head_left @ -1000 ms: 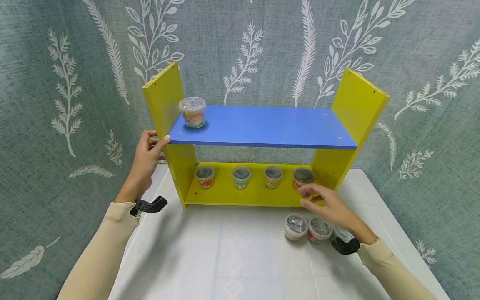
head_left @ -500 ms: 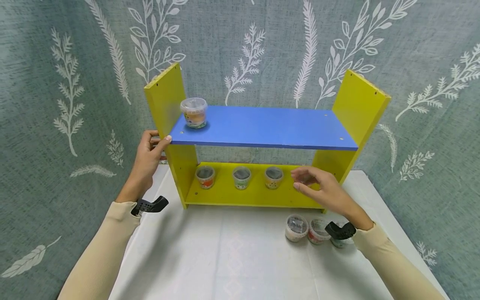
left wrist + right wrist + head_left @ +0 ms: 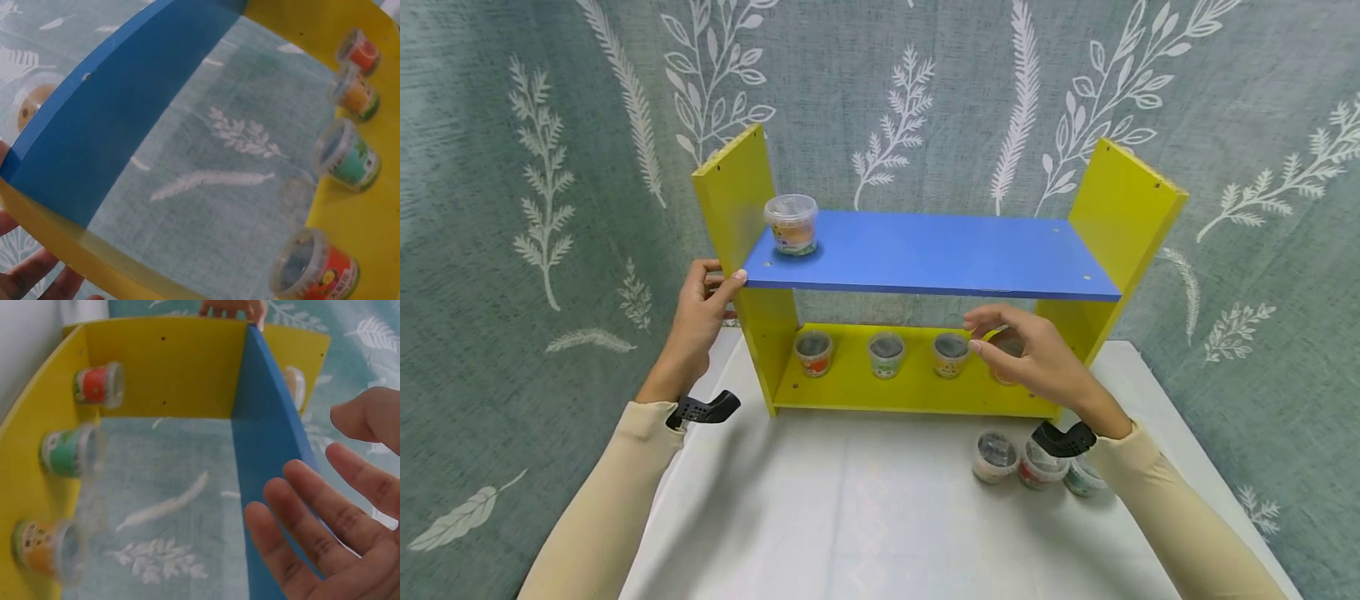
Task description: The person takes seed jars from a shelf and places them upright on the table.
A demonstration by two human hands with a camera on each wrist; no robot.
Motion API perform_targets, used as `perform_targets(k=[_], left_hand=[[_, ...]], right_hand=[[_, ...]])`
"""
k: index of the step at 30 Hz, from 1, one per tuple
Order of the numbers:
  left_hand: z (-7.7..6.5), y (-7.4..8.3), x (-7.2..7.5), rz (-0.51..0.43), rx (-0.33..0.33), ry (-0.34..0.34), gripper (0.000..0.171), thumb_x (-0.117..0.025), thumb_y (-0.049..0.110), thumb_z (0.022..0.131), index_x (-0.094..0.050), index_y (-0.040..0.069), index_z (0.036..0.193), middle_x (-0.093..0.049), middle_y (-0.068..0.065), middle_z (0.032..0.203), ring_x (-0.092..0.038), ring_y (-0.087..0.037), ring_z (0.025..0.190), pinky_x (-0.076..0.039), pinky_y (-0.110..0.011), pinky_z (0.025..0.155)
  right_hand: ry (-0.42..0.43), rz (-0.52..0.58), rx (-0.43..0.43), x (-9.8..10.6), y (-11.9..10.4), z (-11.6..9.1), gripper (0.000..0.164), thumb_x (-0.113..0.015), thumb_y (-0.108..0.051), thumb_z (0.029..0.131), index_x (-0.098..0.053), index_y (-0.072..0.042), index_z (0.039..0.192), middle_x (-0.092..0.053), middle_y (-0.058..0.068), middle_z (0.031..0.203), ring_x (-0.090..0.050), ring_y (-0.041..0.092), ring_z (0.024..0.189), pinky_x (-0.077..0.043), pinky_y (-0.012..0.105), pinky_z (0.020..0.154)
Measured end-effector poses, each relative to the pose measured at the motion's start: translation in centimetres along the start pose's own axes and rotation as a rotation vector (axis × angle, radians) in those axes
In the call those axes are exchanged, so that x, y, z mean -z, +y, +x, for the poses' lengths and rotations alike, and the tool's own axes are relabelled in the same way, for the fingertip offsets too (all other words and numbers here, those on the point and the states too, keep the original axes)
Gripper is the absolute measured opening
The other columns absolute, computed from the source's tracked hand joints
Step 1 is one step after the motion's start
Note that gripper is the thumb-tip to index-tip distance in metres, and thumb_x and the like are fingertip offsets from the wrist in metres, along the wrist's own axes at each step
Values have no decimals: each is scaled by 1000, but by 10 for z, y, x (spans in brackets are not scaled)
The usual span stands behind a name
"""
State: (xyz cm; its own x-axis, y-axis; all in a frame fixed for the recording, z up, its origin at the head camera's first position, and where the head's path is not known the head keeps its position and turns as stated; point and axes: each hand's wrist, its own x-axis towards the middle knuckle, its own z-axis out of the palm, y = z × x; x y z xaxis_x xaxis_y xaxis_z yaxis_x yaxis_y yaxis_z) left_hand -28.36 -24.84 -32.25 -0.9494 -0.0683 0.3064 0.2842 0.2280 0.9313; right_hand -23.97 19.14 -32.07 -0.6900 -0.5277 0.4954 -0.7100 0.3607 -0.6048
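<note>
Green-labelled cup: text unreadable | left grip holds shelf unit

The left side panel, the right side panel and the bottom board are yellow, while the upper board is blue. Counting from the left, the first cup below wears a red label, the second cup a green one and the third cup an orange-yellow one. The curtain is grey-green and carries white leaves; the tablecloth is white. The sleeves are of cream colour, the wristbands are black.
</note>
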Motion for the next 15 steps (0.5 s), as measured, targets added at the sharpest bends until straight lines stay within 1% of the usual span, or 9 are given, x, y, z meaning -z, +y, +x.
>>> perform_targets(k=[1, 3, 5, 6, 9, 12, 15], left_hand=[[0, 0, 0, 1, 2, -1, 52, -54, 51, 93, -37, 19, 131, -46, -2, 119, -44, -22, 108, -38, -45, 86], [0, 1, -1, 0, 3, -3, 53, -54, 51, 93, -37, 19, 131, -46, -3, 119, -44, -22, 109, -38, -47, 87], [0, 1, -1, -3, 2, -3, 53, -54, 51, 93, -37, 19, 131, -46, -3, 119, -44, -23, 109, -38, -47, 87], [0, 1, -1, -4, 1, -4, 53, -54, 51, 93, -37, 19, 131, -46, -3, 119, -44, -23, 109, -38, -47, 87], [0, 1, 0, -5, 1, -6, 54, -54, 51, 93, -37, 18, 132, -46, -4, 120, -44, -23, 108, -38, -47, 86], [0, 1, 1, -5, 3, -9, 53, -53, 51, 93, -37, 19, 132, -45, -3, 120, -44, -22, 108, -37, -46, 86], [0, 1, 1, -14, 4, -13, 53, -54, 52, 92, -37, 20, 131, -46, -3, 120, -44, -22, 108, -37, -47, 87]], right_hand=[[5, -12, 16, -1, -2, 3, 36, -65, -12, 92, -56, -22, 126, -61, -4, 117, -63, 16, 90, -53, 30, 64], [18, -37, 49, -2, -5, 9, 37, -65, -12, 92, -57, -23, 126, -61, -5, 117, -61, 13, 96, -53, 29, 74], [25, -48, 77, -4, -8, 15, 36, -65, -12, 92, -57, -23, 125, -61, -7, 116, -60, 11, 99, -52, 29, 80], [27, -50, 83, -4, -15, 18, 36, -65, -10, 92, -57, -21, 125, -62, -6, 115, -60, 12, 99, -52, 30, 81], [27, -52, 113, -5, -37, 26, 34, -63, -3, 91, -58, -11, 123, -63, 2, 113, -60, 16, 98, -52, 32, 81], [31, -59, 125, -6, -58, 33, 32, -63, 4, 89, -57, -2, 120, -63, 9, 111, -61, 22, 96, -52, 36, 80], [35, -46, 131, -9, -60, 40, 32, -62, 3, 90, -57, -1, 120, -63, 10, 111, -61, 23, 95, -52, 36, 79]])
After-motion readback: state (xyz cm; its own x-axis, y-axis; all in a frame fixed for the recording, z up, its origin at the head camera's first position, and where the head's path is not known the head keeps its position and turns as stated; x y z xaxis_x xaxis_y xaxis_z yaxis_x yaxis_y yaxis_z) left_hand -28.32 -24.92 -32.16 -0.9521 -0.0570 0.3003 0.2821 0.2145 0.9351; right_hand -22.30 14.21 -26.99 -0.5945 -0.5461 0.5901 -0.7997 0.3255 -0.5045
